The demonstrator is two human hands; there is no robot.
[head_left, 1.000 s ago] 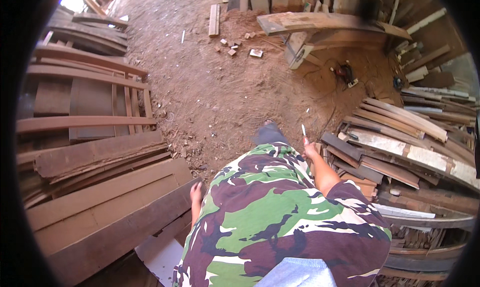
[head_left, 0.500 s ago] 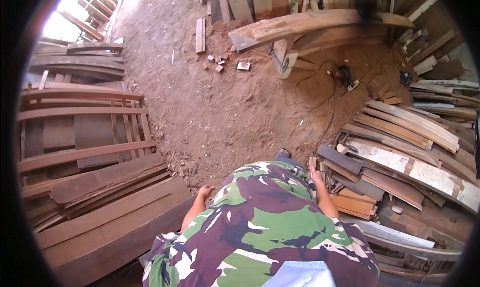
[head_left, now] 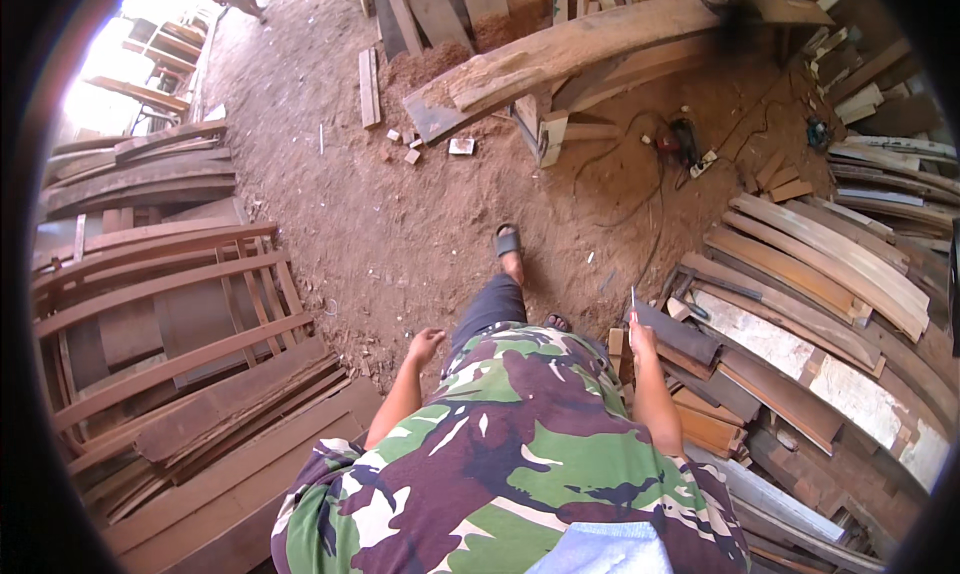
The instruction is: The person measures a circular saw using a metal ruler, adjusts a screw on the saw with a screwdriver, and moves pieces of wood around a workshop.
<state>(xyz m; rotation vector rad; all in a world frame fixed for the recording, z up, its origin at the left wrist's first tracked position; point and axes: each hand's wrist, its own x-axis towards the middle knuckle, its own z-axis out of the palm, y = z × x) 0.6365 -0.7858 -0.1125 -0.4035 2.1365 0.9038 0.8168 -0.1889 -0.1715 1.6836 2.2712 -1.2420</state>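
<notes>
1. Head view, nearest: a camouflage shirt [head_left: 520,454] is filling the lower middle, and a pale blue cloth [head_left: 605,551] is showing at the bottom edge.
2. The right hand [head_left: 643,342] is holding a slim bladed tool [head_left: 633,308], its fingers clamping the reddish handle and its tip pointing forward; whether it is a knife or a chisel is staying unclear. A dark board [head_left: 677,336] is lying just beside it.
3. The left hand [head_left: 427,345] is hanging with its fingers loosely bent; nothing is visibly resting in it, and I cannot tell whether the fingers are apart or together.
4. One sandalled foot [head_left: 508,242] is standing well ahead of the other, so the step in hand, I judge, is walking while carrying the tool. The next move seems to be calling for firm footing and a blade kept away from the leg.
5. Brown planks [head_left: 245,399] are lying stacked at the left, and pale curved boards [head_left: 835,264] at the right.
6. Farther off, small wooden blocks [head_left: 413,156] are lying near a long curved beam [head_left: 620,46]; a red power tool [head_left: 668,146] is sitting by its cord.
7. No brand, label or writing is showing legibly anywhere.
</notes>
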